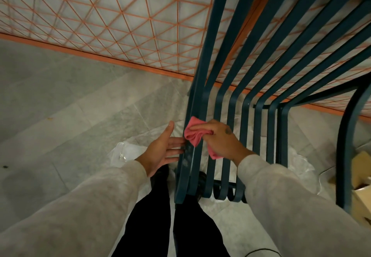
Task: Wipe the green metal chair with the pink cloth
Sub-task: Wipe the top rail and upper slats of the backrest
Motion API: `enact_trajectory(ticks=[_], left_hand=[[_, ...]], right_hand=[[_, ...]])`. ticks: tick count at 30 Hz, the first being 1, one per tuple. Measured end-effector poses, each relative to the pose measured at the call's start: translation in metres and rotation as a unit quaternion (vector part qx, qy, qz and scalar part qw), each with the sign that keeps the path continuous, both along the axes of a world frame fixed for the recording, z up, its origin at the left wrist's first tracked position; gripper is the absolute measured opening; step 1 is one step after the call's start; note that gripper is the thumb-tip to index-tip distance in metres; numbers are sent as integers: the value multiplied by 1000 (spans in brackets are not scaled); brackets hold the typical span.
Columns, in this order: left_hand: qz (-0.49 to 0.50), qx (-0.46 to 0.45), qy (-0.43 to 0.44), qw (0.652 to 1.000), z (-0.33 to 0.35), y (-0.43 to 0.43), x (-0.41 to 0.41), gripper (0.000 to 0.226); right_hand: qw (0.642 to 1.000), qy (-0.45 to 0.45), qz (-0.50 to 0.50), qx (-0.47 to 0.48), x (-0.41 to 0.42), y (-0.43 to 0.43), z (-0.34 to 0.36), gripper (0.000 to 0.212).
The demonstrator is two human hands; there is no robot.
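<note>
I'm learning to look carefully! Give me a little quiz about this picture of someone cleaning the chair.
1. True or false: the left hand holds the pink cloth.
2. Where on the green chair is the cloth pressed? A the outer slat by the left hand; B the far armrest; C the top rail.
3. Fill in: the wire mesh behind the chair is ____.
Key: 1 false, the right hand holds it; 2 A; 3 orange.

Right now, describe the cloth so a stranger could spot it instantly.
Find the green metal chair on the right. On its leftmost rail, the right hand grips the pink cloth, opposite the open left hand. It's the only soft pink thing among dark bars.
</note>
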State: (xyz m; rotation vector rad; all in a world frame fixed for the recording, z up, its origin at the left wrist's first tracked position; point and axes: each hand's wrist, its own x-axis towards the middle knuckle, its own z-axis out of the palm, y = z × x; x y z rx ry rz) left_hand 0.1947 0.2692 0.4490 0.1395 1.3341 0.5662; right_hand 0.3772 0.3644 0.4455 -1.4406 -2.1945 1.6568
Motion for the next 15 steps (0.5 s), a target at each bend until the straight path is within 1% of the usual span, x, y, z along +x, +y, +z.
enact_trajectory(ticks=[3,5,7,9,11,13,15], left_hand=[[12,-4,-4,1000,-3,-7,3,80],[18,-11,-4,1000,-4,-11,5,80],[28,-21,-5,999,-5,-16,7,81],[36,-18,-10,999,-6,-21,9,80],[36,-16,-11,999,-5,-26,10,83],[29,-22,-8,999,-5,-29,11,86],[36,-29,-3,999,-6,-33,12,81]], right_hand=[[998,-10,-54,26,-6,0,-4,46],[998,-7,-58,33,-9,-15,-3,47],[999,-13,-39,20,-8,-37,-2,47],[1000,-12,1,-1,-1,-57,-3,42],[999,-7,33,-26,8,-63,-1,40],[999,-6,34,-37,15,-53,0,44],[1000,-15,5,-20,15,-40,-2,47]])
